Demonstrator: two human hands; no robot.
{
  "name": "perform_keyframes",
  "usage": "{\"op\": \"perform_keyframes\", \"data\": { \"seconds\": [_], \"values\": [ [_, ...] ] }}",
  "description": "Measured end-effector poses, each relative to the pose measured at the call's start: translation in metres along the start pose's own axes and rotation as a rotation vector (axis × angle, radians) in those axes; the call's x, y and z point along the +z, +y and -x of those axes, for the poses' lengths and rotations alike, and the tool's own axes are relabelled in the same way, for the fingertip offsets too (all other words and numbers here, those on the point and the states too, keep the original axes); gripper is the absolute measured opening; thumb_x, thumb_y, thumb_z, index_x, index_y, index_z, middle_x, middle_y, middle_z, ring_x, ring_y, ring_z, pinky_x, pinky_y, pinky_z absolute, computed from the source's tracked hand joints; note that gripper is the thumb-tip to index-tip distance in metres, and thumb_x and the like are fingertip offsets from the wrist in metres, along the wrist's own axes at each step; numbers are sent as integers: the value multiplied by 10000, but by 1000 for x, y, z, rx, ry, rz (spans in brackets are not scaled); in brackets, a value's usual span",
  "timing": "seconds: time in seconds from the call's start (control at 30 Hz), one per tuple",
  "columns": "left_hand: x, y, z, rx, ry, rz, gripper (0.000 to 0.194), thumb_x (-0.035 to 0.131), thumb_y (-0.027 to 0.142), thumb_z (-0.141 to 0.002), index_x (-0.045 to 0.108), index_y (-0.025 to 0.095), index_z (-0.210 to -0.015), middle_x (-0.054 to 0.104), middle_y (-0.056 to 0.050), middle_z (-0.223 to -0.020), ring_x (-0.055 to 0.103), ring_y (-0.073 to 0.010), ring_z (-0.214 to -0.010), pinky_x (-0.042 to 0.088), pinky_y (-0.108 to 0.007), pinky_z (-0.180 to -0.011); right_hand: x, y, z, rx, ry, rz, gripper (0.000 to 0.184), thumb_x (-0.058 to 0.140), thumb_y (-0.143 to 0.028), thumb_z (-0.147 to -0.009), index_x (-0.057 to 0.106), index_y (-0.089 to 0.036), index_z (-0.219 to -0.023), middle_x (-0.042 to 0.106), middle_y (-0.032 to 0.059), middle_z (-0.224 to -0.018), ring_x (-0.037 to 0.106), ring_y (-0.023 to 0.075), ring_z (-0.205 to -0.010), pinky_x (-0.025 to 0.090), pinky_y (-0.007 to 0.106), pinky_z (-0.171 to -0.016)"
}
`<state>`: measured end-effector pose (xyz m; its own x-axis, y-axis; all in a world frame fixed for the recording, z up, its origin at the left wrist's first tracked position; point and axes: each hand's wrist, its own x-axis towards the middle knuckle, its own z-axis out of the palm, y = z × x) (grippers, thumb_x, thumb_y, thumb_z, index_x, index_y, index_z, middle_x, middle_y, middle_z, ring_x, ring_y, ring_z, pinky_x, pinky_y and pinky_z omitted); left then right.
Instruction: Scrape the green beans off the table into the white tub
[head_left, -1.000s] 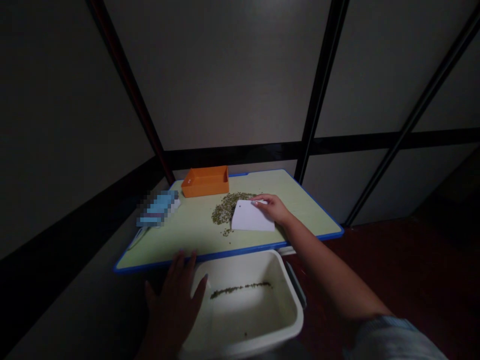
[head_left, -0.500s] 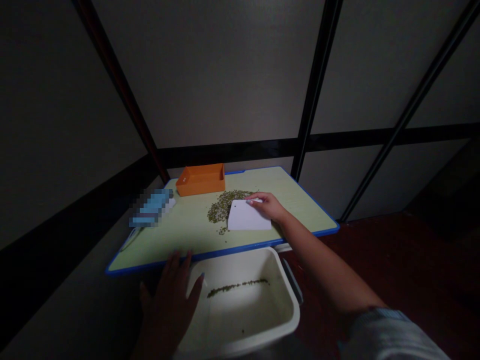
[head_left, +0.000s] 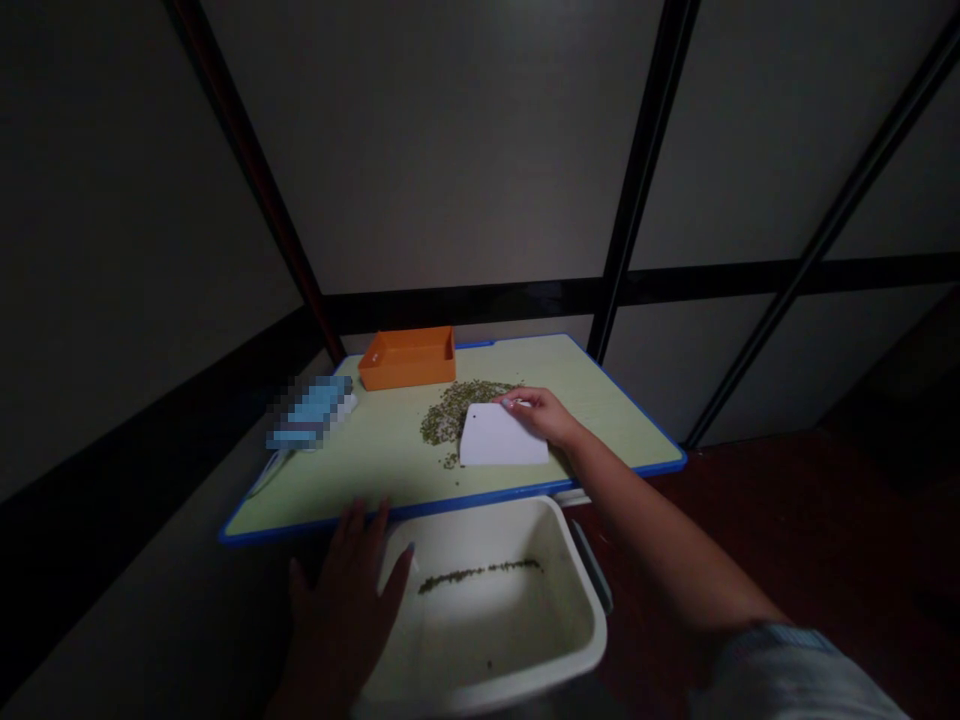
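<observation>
My right hand (head_left: 546, 414) grips the upper edge of a flat white scraper (head_left: 501, 438) with a small hole in one corner. The scraper stands against the near right side of a spread of small greenish-brown grains (head_left: 447, 412) on the table. In deep shadow at the lower left, my left hand (head_left: 346, 590) has its fingers spread over the left rim of a white plastic bin (head_left: 525, 625). A thin line of the same grains lies in the bin, along the foot of its far wall.
An orange open tray (head_left: 409, 368) sits at the table's back left. A blurred-out blue object (head_left: 311, 410) with a white cable lies on the left. The pale green table (head_left: 600, 410) has a blue edge and stands against a panelled wall (head_left: 465, 150).
The whole view has shifted slightly, so everything appears a little further right. Both hands keep much the same pose, the right one still holding the scraper beside the grains.
</observation>
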<state>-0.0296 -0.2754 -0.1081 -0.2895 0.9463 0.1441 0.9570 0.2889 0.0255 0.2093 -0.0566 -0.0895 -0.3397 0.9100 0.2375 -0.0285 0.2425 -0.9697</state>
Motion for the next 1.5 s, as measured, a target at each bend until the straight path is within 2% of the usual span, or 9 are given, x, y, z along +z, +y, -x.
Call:
{"op": "perform_keyframes", "data": {
  "seconds": [0.23, 0.53, 0.67, 1.17, 1.5],
  "values": [
    [0, -2, 1, 6, -29, 26, 529, 237, 390, -932, 307, 266, -1442, 237, -56, -1579, 228, -237, -1464, 174, -688, -1124, 0, 1, 1, 47, -76, -29, 425, 770, -428, -609, 750, -143, -923, 727, 67, -886, 569, 116, -644, 408, 232, -574],
    [0, 1, 1, 2, -20, 7, 532, 247, 392, -930, 306, 264, -1443, 224, -48, -1583, 231, -227, -1463, 189, -670, -1129, 2, 5, 1, -8, -184, 49, 429, 748, -439, -671, 757, -143, -981, 737, 100, -996, 620, 149, -780, 456, 277, -707],
    [3, -1, 0, -4, -20, 5, 536, 246, 409, -928, 310, 265, -1441, 221, -41, -1583, 231, -235, -1463, 189, -671, -1130, 0, 8, 0, -23, -201, 85, 453, 751, -468, -667, 757, -162, -1000, 736, 102, -1035, 641, 173, -838, 471, 316, -780],
    [1, 0, 0, 10, -15, 34, 535, 250, 404, -927, 312, 262, -1440, 233, -54, -1582, 236, -235, -1461, 199, -664, -1131, -2, 11, -2, -16, -250, 76, 463, 747, -478, -677, 751, -161, -1014, 734, 103, -1050, 647, 169, -843, 474, 310, -780],
    [1, 0, 1, 14, 8, 54, 522, 235, 382, -933, 335, 257, -1430, 284, -83, -1564, 268, -254, -1448, 204, -683, -1117, -2, 4, 2, -1, -275, 88, 471, 770, -474, -652, 754, -160, -1003, 727, 115, -1090, 656, 187, -910, 472, 347, -861]
  ]
}}
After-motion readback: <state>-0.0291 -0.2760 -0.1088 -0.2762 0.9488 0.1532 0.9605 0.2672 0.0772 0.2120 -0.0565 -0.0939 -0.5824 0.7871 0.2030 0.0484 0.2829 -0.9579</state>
